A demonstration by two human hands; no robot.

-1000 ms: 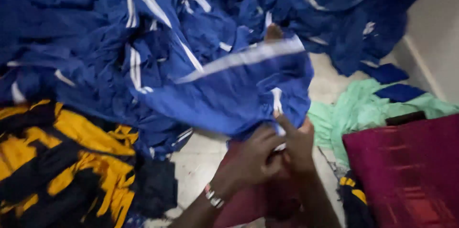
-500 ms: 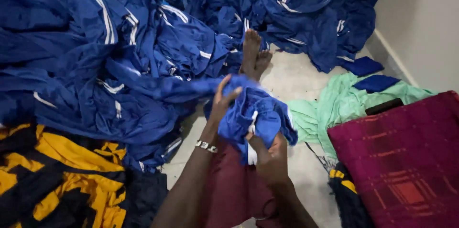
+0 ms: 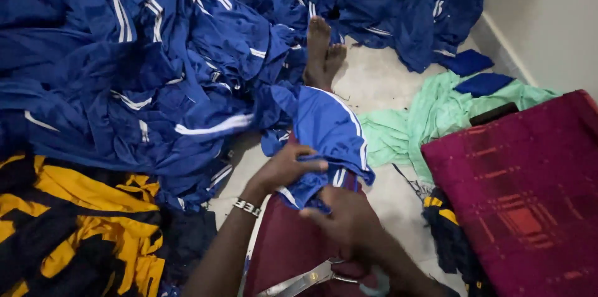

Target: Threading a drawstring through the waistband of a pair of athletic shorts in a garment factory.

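Fingers [image 3: 305, 163] of left hand [image 3: 283, 169] grip blue white-striped fabric garment [image 3: 327, 132] over maroon lap [image 3: 293, 247] | right hand [image 3: 342, 219] pinches its lower edge | step: handling garment | steel scissors [image 3: 305, 281] lie nearer than garment, unheld

The pale floor [image 3: 380, 82] holds blue clothes [image 3: 156, 72] left of the hands, green cloth [image 3: 430, 116] to their right

left hand [image 3: 283, 169] gripping, right hand [image 3: 339, 219] curled
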